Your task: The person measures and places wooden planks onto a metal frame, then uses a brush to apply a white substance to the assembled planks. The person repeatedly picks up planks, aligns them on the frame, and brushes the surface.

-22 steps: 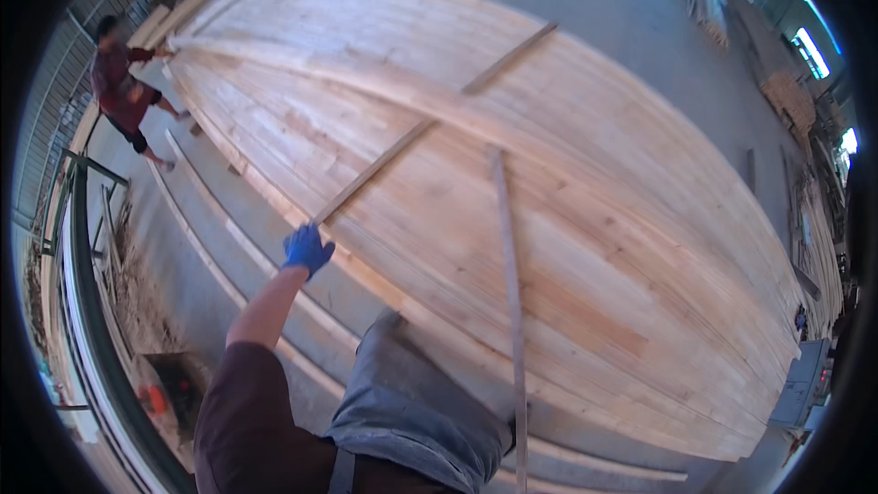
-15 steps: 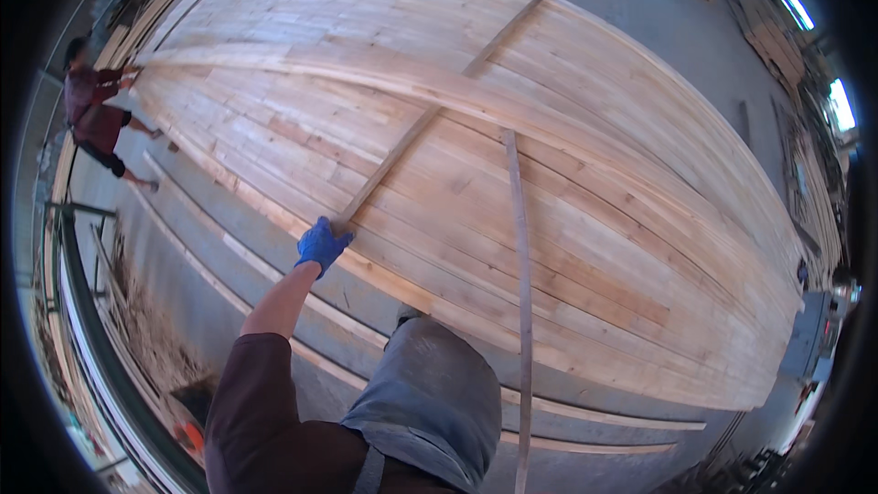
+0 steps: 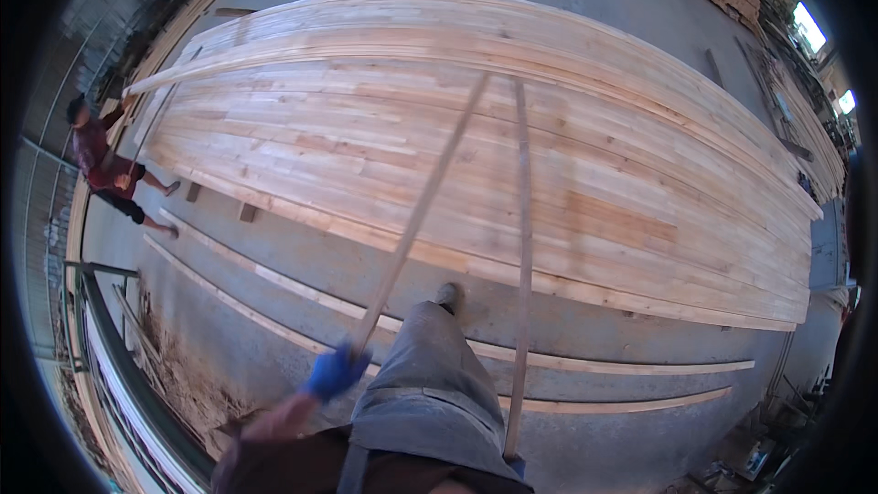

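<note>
two sticks angled across the plank panel

the blue-gloved left hand point(image 3: 335, 373) is closed around the near end of a long, narrow, grey-brown wooden stick point(image 3: 430, 192), though blur hides the fingers. of the right hand point(image 3: 518, 467) only a blue patch shows, by the near end of a second long, narrow, grey-brown wooden stick point(image 3: 524, 220); whether it grips cannot be told.

the step in hand looks to be working both sticks against the bundle of long pale wooden strips point(image 3: 366, 48) lying on the broad panel of pale wooden planks point(image 3: 384, 151). the next move seems to call for an even push or pull on both sticks, matched with the co-worker point(image 3: 112, 160) at the bundle's left end.

both sticks reach from the person over the panel's near edge. the left one slants away and rightward; the right one points almost straight ahead. their far ends lie near each other by the bundle, whose long axis, like the panel's, runs left to right.
</note>
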Demonstrator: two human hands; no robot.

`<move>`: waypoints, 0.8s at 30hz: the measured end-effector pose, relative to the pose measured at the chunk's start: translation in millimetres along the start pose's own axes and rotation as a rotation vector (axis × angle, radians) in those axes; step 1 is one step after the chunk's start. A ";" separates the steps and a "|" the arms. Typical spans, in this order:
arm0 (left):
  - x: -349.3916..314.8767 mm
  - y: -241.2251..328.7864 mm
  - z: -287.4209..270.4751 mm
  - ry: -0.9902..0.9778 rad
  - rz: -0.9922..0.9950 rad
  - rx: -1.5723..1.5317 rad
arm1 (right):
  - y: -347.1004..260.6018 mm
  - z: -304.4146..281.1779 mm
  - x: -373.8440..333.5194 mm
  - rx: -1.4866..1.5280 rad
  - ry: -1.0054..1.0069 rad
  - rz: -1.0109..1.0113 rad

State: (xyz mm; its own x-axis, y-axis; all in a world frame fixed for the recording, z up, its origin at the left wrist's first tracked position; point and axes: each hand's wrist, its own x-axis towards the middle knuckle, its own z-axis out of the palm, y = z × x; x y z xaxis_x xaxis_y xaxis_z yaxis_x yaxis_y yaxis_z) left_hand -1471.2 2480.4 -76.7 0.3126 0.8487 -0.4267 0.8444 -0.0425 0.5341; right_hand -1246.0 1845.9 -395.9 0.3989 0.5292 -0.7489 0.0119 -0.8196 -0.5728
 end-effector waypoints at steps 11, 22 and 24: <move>-551.7 -207.1 41.6 0.050 -0.846 0.162 | -190.1 -39.7 -7.4 0.480 -0.094 0.362; -696.9 -256.7 51.1 0.110 -0.978 0.138 | -166.8 21.7 -53.7 0.394 0.159 0.198; -737.3 -322.8 67.4 0.274 -0.831 -0.020 | -170.4 21.5 -60.7 0.426 0.134 0.186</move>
State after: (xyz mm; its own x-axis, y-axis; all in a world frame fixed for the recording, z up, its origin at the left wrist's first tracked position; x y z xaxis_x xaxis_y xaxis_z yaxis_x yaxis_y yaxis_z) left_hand -1945.0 1832.8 16.3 -0.5186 0.6976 -0.4944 0.7435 0.6534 0.1420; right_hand -1292.0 1958.1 -260.0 0.4738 0.3266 -0.8178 -0.4360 -0.7198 -0.5401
